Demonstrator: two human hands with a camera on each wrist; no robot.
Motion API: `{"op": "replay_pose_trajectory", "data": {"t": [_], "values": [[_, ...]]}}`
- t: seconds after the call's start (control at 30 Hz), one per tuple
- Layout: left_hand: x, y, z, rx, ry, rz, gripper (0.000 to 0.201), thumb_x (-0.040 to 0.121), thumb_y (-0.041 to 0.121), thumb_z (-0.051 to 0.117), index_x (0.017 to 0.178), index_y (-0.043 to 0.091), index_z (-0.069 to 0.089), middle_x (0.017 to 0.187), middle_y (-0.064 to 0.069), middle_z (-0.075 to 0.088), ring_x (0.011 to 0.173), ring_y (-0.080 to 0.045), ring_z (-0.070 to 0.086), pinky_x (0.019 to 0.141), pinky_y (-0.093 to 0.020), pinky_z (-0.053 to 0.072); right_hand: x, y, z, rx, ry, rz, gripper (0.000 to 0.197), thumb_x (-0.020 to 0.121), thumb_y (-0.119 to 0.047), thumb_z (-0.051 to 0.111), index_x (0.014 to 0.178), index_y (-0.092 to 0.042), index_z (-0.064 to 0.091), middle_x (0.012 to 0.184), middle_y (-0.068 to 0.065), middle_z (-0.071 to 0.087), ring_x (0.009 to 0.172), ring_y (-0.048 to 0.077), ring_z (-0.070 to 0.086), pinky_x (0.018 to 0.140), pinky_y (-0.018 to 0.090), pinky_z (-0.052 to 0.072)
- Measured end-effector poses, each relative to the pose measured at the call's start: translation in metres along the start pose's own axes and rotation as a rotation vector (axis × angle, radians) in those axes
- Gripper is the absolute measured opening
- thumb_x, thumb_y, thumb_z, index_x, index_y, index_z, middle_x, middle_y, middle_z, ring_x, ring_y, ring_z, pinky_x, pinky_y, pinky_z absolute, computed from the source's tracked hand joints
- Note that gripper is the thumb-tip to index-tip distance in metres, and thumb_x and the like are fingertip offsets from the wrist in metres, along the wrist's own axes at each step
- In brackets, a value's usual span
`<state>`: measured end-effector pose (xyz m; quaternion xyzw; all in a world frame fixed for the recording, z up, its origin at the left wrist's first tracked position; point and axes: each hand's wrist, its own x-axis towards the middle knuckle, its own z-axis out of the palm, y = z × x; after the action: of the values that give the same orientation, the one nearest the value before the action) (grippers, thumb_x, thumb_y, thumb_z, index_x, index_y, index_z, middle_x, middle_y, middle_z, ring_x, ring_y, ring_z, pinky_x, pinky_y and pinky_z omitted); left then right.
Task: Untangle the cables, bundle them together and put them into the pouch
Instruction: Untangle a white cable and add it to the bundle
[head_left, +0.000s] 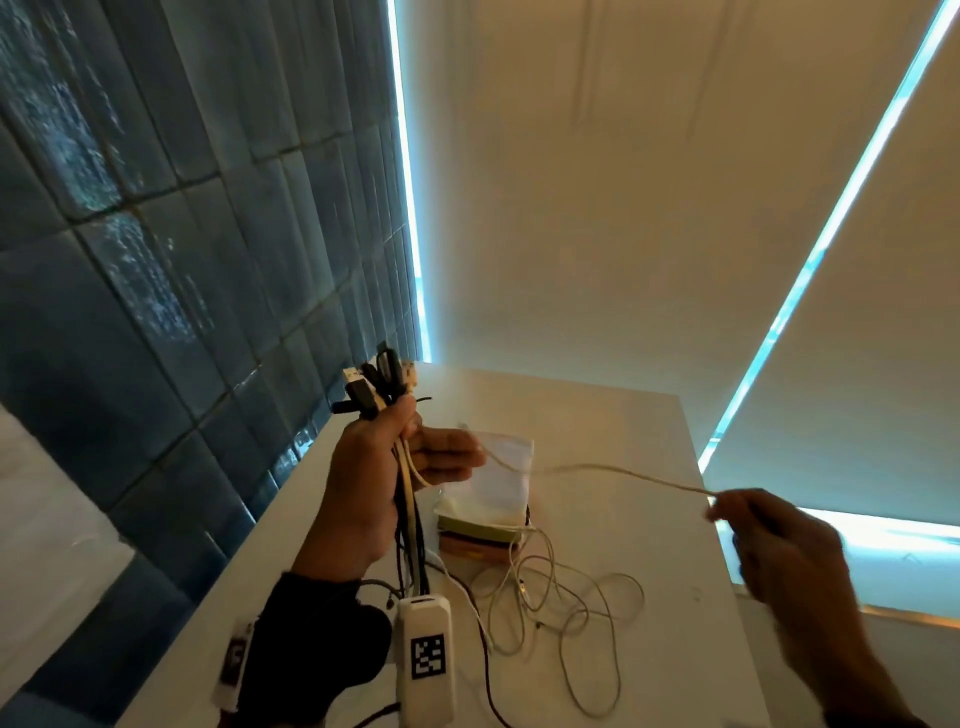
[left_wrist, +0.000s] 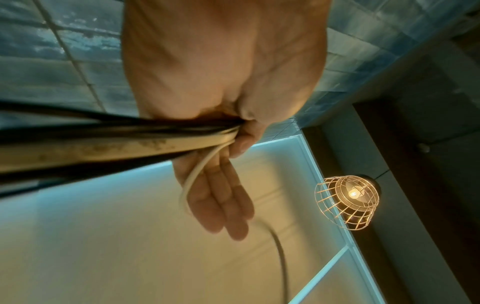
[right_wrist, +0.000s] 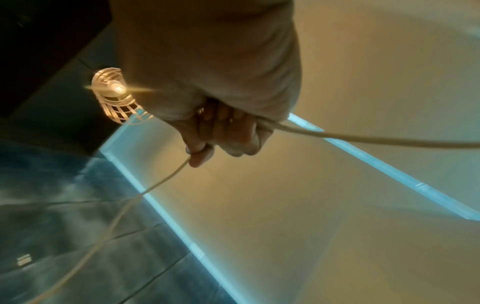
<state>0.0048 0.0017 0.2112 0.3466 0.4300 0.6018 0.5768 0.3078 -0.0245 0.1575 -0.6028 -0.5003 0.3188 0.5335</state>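
Cables blk & cream — pouch white, wall tiles blue, table white

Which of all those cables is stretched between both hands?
The thin white cable: it runs taut from the left hand to the right hand; others dangle.

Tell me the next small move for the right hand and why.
Probably keep drawing the thin white cable rightward through the right hand. It runs taut from the bunch of black and white cable ends gripped by the left hand, while its remaining length lies in loose loops on the white table.
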Motion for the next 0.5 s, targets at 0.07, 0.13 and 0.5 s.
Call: {"op": "replay_pose_trajectory", "data": {"t": [0.07,0.13,0.5], "values": [[0.004,0.006,-0.009,-0.016,0.027,0.014,0.035,0.101,0.029,0.035,0.072,0.011,0.042,0.078,-0.024,0.072,0.074,-0.039,0.071,0.063,-0.041,0.060,0.006,0.024,-0.034,0.027,0.097,0.117,0.022,0.091,-0.006,0.058,0.074,-0.013,0.070,0.041,-0.007,0.029,0.037,0.008,0.020,0.046,0.022,0.011],[0.006,0.011,-0.013,-0.024,0.039,0.037,0.037,0.101,0.028,0.035,0.068,0.012,0.041,0.073,-0.021,0.071,0.072,-0.039,0.071,0.063,-0.041,0.060,0.006,0.042,-0.059,-0.013,0.160,0.213,0.021,0.093,-0.012,0.058,0.076,-0.015,0.070,0.041,-0.006,0.027,0.034,0.008,0.019,0.043,0.025,0.010],[0.002,0.020,0.028,-0.277,-0.280,0.075,0.029,0.097,0.033,0.039,0.072,0.018,0.042,0.056,0.005,0.027,0.047,-0.009,0.025,0.047,-0.023,0.033,-0.027,0.011,0.007,-0.491,-0.862,0.080,0.059,0.068,-0.084,0.050,0.120,-0.057,0.053,0.128,-0.034,0.052,0.115,-0.018,0.046,0.104,0.021,0.040]]}}
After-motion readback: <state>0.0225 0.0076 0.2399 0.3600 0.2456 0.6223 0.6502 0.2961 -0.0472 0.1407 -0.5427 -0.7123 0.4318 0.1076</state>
